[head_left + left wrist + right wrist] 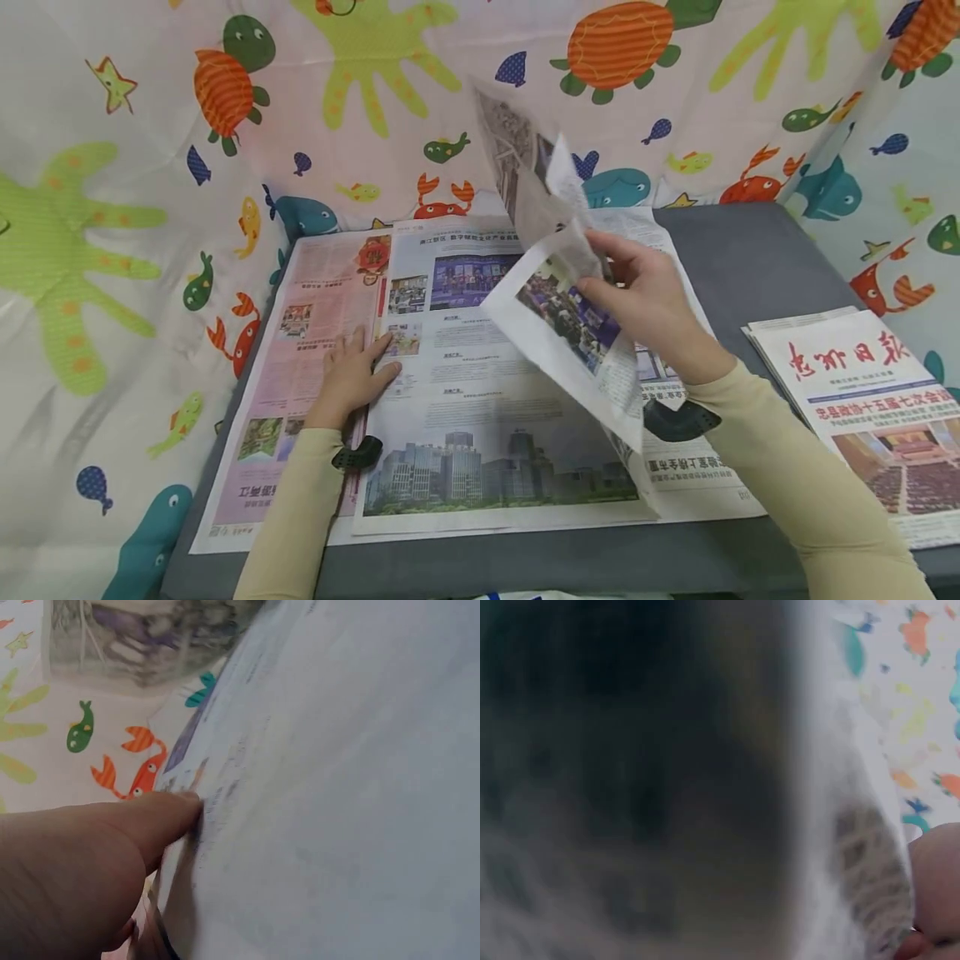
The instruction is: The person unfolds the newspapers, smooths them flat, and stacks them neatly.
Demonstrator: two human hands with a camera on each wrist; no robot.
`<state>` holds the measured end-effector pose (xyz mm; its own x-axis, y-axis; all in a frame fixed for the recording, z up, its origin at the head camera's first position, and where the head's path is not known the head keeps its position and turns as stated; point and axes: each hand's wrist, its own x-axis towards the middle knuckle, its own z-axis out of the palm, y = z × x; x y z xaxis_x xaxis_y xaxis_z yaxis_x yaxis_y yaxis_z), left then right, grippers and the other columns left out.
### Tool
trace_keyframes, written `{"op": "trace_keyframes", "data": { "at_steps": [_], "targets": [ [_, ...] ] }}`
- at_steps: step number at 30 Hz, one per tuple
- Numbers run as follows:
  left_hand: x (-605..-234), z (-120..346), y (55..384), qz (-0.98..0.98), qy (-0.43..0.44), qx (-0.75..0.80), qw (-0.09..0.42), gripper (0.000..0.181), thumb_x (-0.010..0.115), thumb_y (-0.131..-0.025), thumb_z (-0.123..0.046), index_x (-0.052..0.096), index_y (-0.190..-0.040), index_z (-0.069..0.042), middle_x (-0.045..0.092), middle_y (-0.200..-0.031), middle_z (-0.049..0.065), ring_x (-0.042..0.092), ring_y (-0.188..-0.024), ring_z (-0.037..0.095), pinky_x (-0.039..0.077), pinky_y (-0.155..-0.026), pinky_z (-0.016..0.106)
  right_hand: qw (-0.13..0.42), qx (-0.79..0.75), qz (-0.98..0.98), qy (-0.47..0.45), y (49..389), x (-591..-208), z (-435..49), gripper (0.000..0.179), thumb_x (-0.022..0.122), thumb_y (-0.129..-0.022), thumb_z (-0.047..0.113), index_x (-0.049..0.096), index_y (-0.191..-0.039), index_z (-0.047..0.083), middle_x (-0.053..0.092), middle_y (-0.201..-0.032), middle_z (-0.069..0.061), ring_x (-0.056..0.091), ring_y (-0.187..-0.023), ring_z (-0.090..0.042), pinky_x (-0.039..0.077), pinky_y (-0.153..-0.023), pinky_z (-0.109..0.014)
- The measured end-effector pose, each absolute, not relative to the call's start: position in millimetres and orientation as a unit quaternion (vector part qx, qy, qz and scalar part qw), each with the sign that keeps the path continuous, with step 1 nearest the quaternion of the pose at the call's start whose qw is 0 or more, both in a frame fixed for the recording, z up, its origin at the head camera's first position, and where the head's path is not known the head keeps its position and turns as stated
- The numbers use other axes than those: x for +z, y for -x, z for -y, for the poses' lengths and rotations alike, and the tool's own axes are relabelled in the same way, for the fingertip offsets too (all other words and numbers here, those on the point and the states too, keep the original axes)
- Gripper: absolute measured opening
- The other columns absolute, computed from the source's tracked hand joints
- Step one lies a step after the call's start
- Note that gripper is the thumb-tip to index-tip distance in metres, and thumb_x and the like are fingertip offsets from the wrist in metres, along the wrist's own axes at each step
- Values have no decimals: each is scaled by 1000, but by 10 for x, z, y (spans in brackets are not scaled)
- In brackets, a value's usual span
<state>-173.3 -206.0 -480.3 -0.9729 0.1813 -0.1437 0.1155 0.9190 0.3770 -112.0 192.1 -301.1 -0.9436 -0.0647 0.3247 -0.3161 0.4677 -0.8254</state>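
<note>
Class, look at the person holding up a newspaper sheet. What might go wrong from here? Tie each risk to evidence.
1. The raised sheet hangs bent from the right hand, so it might crease or tear.
2. The left hand rests towards one side of the spread newspaper, so a pull on the raised sheet could shift the rest.
3. The folded newspaper lies near the right sleeve, which might brush it.

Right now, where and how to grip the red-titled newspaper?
Probably pinch the red-titled newspaper at its far-left corner, coming from the left: it lies flat, layers show staggered there, and bare table adjoins; the right sleeve covers part of its nearer left edge.
</note>
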Motion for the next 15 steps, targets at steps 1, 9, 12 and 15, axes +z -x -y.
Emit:
{"op": "trace_keyframes", "data": {
  "at_steps": [1,9,12,15],
  "targets": [
    [-4796,2080,1732,-977,-74,182,88,69,54,-102,-51,34,-161,-20,7,-169,29,-3,-153,59,2,-118,77,134,518,838,-106,1104,-2994,-2003,51,70,-91,-2,61,-141,5,70,-129,-9,65,-81,1,52,-69,-10],
    [-4725,2251,1726,-981,-48,170,83,75,55,-99,-52,33,-160,-15,4,-169,30,-3,-151,63,1,-116,79,161,657,736,-24,934,-2977,-2563,54,75,-90,0,62,-141,10,70,-118,12,70,-98,0,55,-78,-10],
    [-4735,2200,1726,-982,-63,162,79,75,53,-101,-52,30,-162,-14,4,-169,30,-3,-152,62,1,-117,78,150,687,711,5,878,-3007,-2698,56,78,-89,8,61,-143,13,67,-125,6,69,-102,-4,56,-79,-11],
    [-4753,2031,1691,-981,-98,154,68,76,51,-102,-52,26,-163,-16,6,-170,28,-2,-154,58,3,-119,76,147,713,686,16,858,-3057,-2822,60,78,-89,9,58,-145,13,66,-127,5,70,-102,-4,56,-79,-12]
  ]
}}
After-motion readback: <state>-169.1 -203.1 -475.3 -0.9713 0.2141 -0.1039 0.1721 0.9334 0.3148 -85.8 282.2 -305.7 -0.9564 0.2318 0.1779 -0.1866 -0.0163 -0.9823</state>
